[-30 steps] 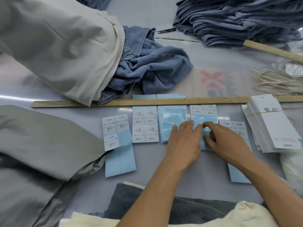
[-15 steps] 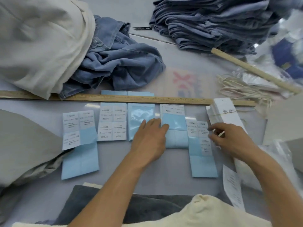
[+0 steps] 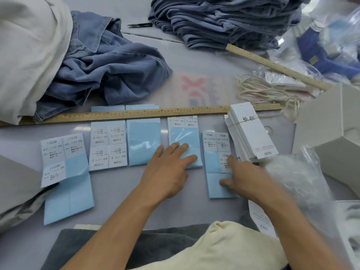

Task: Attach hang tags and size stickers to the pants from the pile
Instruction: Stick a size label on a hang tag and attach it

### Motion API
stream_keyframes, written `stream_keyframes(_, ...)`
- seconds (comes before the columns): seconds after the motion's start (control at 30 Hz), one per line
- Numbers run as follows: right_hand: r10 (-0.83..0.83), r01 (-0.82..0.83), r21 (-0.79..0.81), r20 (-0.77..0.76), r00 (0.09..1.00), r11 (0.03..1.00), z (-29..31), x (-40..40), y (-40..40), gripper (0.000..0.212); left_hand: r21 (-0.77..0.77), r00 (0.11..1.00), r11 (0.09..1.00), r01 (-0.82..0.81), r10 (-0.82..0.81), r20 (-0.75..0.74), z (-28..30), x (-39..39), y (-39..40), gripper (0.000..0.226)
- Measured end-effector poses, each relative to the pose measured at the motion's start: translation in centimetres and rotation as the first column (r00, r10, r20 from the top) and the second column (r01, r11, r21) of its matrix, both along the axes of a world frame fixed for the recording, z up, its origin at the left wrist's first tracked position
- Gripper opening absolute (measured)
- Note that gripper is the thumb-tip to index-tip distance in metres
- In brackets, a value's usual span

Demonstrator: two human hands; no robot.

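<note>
Grey bench (image 3: 204,61): sticker sheets (image 3: 109,145) in row below ruler (image 3: 136,114). Left hand (image 3: 167,172) flat, fingers straight, pressing one sheet; right hand (image 3: 243,176) fingers spread on rightmost sheet. Tag stack (image 3: 251,133) right; folded pants pile (image 3: 224,18) far edge.

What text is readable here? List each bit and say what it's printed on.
"1103#" and "XS": leftmost sticker sheet.
"1103#" and "S", upside down: second sticker sheet.
"1103#" and "L", upside down: sheet under the left hand.
"1103#" and "XL": sheet under the right hand.
Two brush-style characters: hang tag stack; I can't read them.
Fine print on stickers and tags, and ruler marks: too small.
</note>
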State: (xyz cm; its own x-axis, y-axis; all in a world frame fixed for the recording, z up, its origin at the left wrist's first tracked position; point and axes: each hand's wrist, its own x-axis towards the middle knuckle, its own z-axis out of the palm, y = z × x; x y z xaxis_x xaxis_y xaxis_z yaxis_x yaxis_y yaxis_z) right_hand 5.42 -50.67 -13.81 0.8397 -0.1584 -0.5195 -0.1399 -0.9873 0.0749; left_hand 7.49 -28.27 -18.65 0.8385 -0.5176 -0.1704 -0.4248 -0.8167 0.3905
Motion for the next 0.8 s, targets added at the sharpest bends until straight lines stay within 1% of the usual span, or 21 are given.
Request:
stream_keyframes(0.13, 0.017, -0.018, 0.021, 0.076, 0.997, 1.0, -0.2, -0.2, -0.5, 0.044, 0.009, 1.0, 1.0, 0.003, -0.003, -0.017, 0.1, 0.0, -0.1, 0.055)
stream_keyframes(0.2, -0.011, 0.004, 0.052, 0.123, 0.992, 0.999, -0.1, -0.1, -1.0, 0.037, 0.009, 1.0, 1.0, 0.003, -0.003, -0.014, 0.2, 0.1, -0.1, 0.054)
stream_keyframes(0.27, -0.056, 0.041, 0.091, 0.173, 0.983, 0.995, 0.0, -0.2, -1.6, 0.033, 0.004, 1.0, 1.0, 0.0, 0.0, -0.015, 0.2, 0.1, -0.2, 0.054)
stream_keyframes(0.33, -0.057, 0.037, 0.108, 0.187, 0.981, 0.993, -0.1, -0.1, -1.8, 0.031, 0.004, 1.0, 1.0, -0.003, 0.003, -0.016, 0.2, 0.2, -0.3, 0.054)
stream_keyframes(0.4, -0.051, 0.03, 0.132, 0.162, 0.985, 0.991, -0.2, -0.1, -1.7, 0.034, 0.007, 1.0, 1.0, -0.005, 0.005, -0.018, 0.2, 0.2, -0.3, 0.054)
stream_keyframes(0.47, -0.064, 0.039, 0.163, 0.154, 0.986, 0.986, -0.2, -0.1, -1.8, 0.045, 0.009, 1.0, 1.0, -0.007, 0.007, -0.019, 0.3, 0.2, -0.3, 0.053)
stream_keyframes(0.53, -0.054, 0.027, 0.16, 0.168, 0.984, 0.987, -0.2, -0.1, -1.9, 0.051, 0.004, 1.0, 1.0, -0.006, 0.006, -0.019, 0.4, 0.2, -0.3, 0.053)
stream_keyframes(0.7, -0.022, 0.0, 0.133, 0.162, 0.987, 0.991, -0.2, -0.1, -2.0, 0.051, -0.019, 1.0, 1.0, 0.001, -0.001, -0.027, 0.3, 0.3, -0.3, 0.053)
stream_keyframes(0.77, 0.011, -0.035, 0.112, 0.208, 0.978, 0.993, -0.2, 0.2, -1.7, 0.052, -0.036, 0.999, 0.999, 0.005, -0.006, -0.037, 0.3, 0.2, -0.5, 0.054)
stream_keyframes(0.8, 0.023, -0.063, 0.142, 0.267, 0.964, 0.988, -0.3, 0.4, -1.1, 0.053, -0.047, 0.999, 0.999, 0.007, -0.009, -0.04, 0.3, 0.1, -0.6, 0.056)
